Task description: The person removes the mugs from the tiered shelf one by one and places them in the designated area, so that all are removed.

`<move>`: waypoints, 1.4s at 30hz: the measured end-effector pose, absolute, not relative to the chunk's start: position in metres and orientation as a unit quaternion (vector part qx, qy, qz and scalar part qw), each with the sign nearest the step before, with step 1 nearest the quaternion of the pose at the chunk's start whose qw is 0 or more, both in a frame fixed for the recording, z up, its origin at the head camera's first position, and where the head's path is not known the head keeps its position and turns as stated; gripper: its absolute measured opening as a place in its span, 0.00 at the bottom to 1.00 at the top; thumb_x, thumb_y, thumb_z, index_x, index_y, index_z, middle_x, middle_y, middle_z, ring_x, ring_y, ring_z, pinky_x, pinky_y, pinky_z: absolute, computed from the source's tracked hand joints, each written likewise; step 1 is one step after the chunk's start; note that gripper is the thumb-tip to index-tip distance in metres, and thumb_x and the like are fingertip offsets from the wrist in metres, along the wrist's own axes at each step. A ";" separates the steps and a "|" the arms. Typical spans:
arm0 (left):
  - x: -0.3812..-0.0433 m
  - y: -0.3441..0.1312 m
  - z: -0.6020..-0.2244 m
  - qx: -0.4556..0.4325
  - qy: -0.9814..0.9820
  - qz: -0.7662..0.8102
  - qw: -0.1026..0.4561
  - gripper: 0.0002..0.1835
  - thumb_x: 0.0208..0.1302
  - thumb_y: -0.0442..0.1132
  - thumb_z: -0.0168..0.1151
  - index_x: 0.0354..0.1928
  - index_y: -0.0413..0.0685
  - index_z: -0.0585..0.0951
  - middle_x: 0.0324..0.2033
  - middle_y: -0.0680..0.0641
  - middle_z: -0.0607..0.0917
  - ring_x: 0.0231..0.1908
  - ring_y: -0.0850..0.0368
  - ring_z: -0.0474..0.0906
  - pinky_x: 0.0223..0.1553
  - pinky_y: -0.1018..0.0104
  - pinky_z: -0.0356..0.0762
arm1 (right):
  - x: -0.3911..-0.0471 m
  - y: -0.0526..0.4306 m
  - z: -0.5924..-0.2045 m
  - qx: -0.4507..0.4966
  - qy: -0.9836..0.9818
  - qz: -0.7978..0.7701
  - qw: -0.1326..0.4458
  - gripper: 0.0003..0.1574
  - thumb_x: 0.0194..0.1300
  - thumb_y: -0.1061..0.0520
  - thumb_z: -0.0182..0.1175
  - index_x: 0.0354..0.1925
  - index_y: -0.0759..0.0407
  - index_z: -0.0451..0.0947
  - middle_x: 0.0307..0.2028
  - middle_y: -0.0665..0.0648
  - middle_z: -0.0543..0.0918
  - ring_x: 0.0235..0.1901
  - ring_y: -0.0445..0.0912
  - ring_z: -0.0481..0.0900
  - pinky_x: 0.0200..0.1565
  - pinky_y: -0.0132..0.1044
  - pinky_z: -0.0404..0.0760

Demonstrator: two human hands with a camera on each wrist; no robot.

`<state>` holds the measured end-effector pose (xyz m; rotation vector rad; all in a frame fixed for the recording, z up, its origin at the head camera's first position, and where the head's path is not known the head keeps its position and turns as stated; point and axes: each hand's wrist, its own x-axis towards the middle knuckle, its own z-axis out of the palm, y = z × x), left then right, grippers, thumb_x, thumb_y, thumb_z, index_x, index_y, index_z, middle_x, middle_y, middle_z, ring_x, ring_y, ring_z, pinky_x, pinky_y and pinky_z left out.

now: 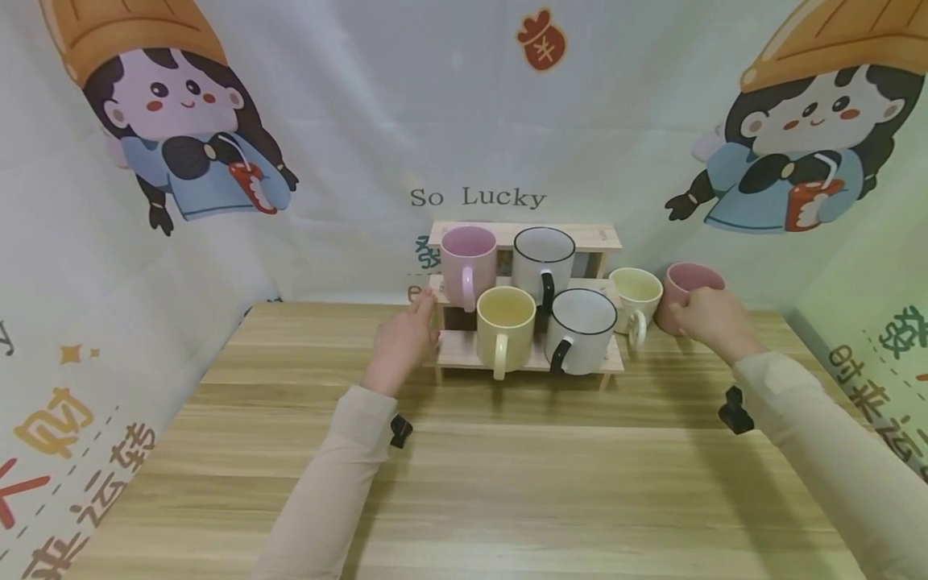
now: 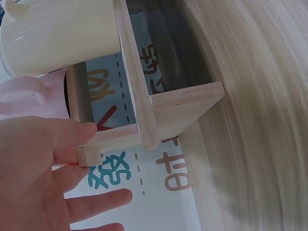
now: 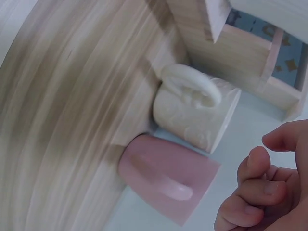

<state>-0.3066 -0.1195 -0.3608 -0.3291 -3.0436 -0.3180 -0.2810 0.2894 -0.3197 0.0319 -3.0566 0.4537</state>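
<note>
My left hand (image 1: 408,334) pinches the left end of a stepped wooden rack (image 2: 192,107) between thumb and forefinger, the other fingers spread. Its middle step carries a pink mug (image 1: 484,272) and a white mug with black rim and handle (image 1: 528,272). On the lower step stand a pale yellow mug (image 1: 488,338) and another black-rimmed white mug (image 1: 590,342). Right of the rack, my right hand (image 1: 714,318) hovers by the rim of a dusty pink mug (image 3: 163,166), fingers loosely curled around nothing. Beside that mug stands an embossed cream mug (image 3: 180,113).
The rack stands near the back of a wood-grain table (image 1: 507,483). Behind it hangs a printed cloth backdrop (image 1: 362,121), which also runs along both sides. The rack's top step (image 1: 594,235) lies close to this cloth.
</note>
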 end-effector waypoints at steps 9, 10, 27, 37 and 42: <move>-0.307 -0.118 -0.362 -0.108 -0.988 -0.105 0.035 0.31 0.67 0.41 0.56 0.70 0.47 0.60 0.74 0.48 0.56 0.22 0.54 0.73 0.20 0.69 0.73 | -0.279 0.273 -0.308 0.006 -0.986 0.159 0.046 0.25 0.65 0.50 0.43 0.13 0.55 0.68 0.15 0.54 0.74 0.24 0.52 0.72 0.26 0.40 0.68; -0.307 -0.118 -0.363 -0.109 -0.988 -0.105 0.035 0.31 0.67 0.41 0.56 0.70 0.47 0.59 0.74 0.48 0.56 0.22 0.54 0.74 0.21 0.69 0.73 | -0.278 0.271 -0.307 0.008 -0.986 0.158 0.048 0.25 0.65 0.51 0.44 0.13 0.55 0.67 0.15 0.53 0.74 0.24 0.52 0.72 0.26 0.39 0.67; -0.307 -0.118 -0.362 -0.107 -0.989 -0.094 0.032 0.33 0.68 0.43 0.55 0.72 0.48 0.57 0.74 0.48 0.55 0.32 0.48 0.79 0.25 0.64 0.77 | -0.272 0.248 -0.292 0.025 -0.989 0.139 0.046 0.25 0.66 0.52 0.45 0.13 0.56 0.64 0.10 0.50 0.64 0.14 0.46 0.63 0.18 0.34 0.59; -0.307 -0.118 -0.361 -0.105 -0.989 -0.101 0.037 0.33 0.68 0.42 0.55 0.72 0.48 0.58 0.73 0.48 0.56 0.30 0.49 0.78 0.24 0.65 0.76 | -0.271 0.236 -0.288 0.051 -0.988 0.131 0.065 0.23 0.66 0.52 0.44 0.14 0.56 0.62 0.12 0.51 0.65 0.15 0.46 0.64 0.19 0.35 0.59; -0.307 -0.118 -0.362 -0.108 -0.988 -0.109 0.036 0.32 0.67 0.41 0.56 0.71 0.47 0.58 0.73 0.48 0.56 0.26 0.51 0.76 0.21 0.69 0.74 | -0.271 0.231 -0.286 0.048 -0.986 0.144 0.062 0.22 0.65 0.52 0.44 0.15 0.56 0.62 0.13 0.52 0.66 0.15 0.46 0.65 0.19 0.35 0.60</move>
